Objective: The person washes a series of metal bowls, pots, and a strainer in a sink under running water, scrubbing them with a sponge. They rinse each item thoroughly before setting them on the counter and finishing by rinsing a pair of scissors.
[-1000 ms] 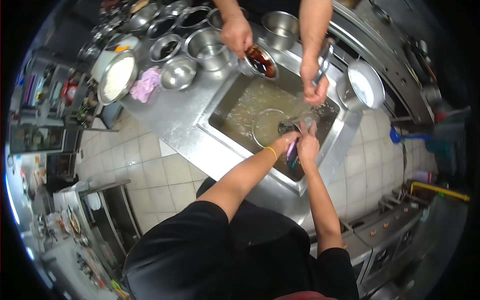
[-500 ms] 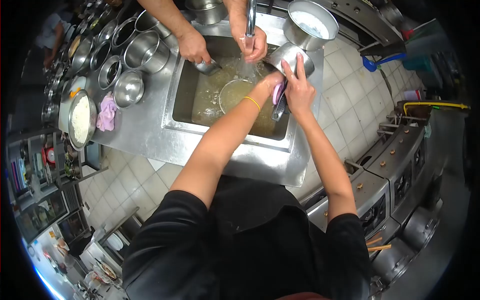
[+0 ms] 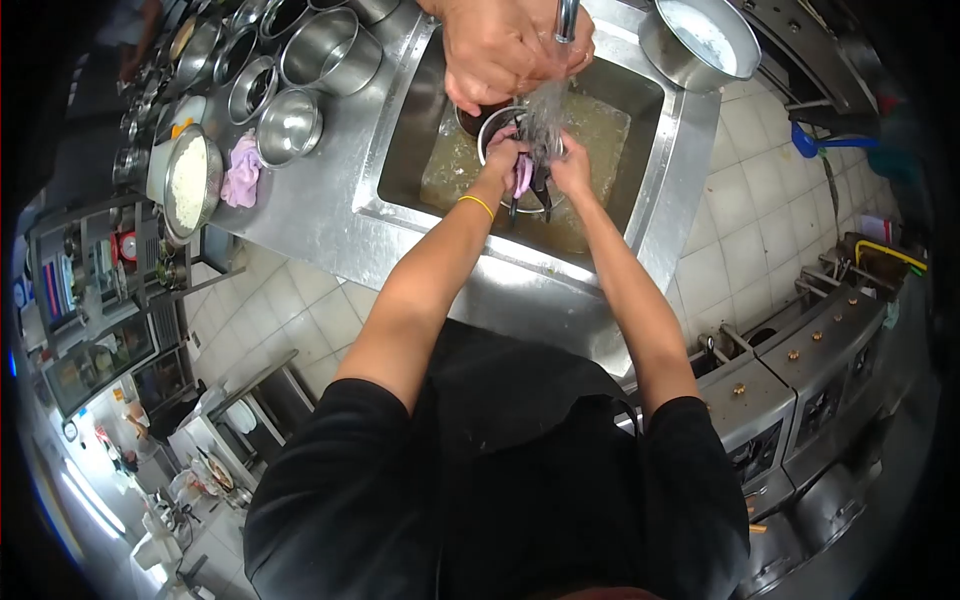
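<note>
My left hand, with a yellow band at the wrist, is closed at the rim of a metal pot and on a pink cloth or sponge. My right hand is closed at the pot's other side, near dark handles. Tap water pours between my hands and blurs what lies under it. All this is over the sink, which holds cloudy water. Another person's hands are just beyond, beside the tap.
Steel bowls and pots stand left of the sink, with a pink cloth and a bowl of white food. A large pot is at the sink's back right corner. Stoves line the right side.
My hands have moved from the sink's right edge to its middle, under the stream, with the pot tipped differently. The other person's hands have come closer together and nearer the camera.
</note>
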The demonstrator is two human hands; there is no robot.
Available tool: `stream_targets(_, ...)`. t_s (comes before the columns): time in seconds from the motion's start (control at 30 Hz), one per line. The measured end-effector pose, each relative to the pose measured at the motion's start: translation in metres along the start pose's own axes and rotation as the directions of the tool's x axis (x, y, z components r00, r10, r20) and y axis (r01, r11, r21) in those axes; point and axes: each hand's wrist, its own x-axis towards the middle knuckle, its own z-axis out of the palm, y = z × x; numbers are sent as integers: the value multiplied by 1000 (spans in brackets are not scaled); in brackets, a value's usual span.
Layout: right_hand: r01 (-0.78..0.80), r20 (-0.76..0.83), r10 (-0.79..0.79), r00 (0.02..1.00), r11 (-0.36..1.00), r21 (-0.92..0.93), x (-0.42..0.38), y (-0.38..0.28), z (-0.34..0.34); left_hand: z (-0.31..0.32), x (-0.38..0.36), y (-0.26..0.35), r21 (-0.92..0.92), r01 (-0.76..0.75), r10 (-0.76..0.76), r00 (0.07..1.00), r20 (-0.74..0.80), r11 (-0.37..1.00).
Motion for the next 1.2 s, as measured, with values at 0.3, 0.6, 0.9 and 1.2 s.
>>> stream_targets(0.3,-244,272,140,952,885,397,15,-18,-12,8,-7,10,193,-103,76,987,140,976)
stream_targets(0.6,-510,284,424,860,735,446,-11,29,8,-24,88,-7,768,-614,-624,676,392,-183)
stream_targets(0.9,-79,-323,127,938,984,160,-9,-10,10,29,18,40,952,-303,-464,839,283,33)
stream_targets(1.2,231,-166,-457,874,690,-685,-10,-127,-70,76,-68,28,264,-145,-44,800,599,954)
